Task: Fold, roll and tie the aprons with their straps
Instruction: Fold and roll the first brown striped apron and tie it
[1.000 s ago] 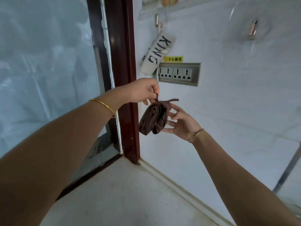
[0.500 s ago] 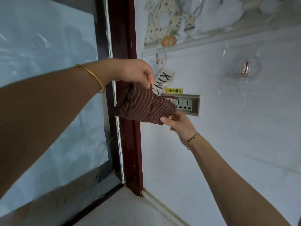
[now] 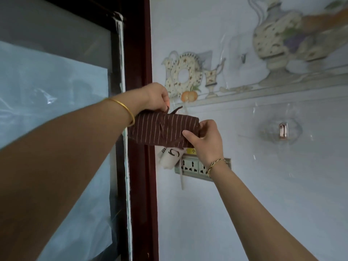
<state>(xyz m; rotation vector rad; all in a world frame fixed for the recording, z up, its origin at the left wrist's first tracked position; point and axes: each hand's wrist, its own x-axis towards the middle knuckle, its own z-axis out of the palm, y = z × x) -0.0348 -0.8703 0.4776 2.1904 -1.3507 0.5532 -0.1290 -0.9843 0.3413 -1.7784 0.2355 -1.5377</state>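
A rolled brown apron with thin pale stripes is held up against the tiled wall, lying roughly level. My left hand pinches its dark strap at the roll's top edge. My right hand grips the roll's right end from below. Behind and under the brown roll hangs a rolled white apron with black lettering, mostly hidden.
A metal socket strip sits on the wall just under the rolls. A metal wall hook is fixed to the right. A dark red door frame and a glass pane stand at left.
Both hands have raised the brown roll higher up the wall, above the white roll. The view has tilted upward, showing more of the painted tiles.
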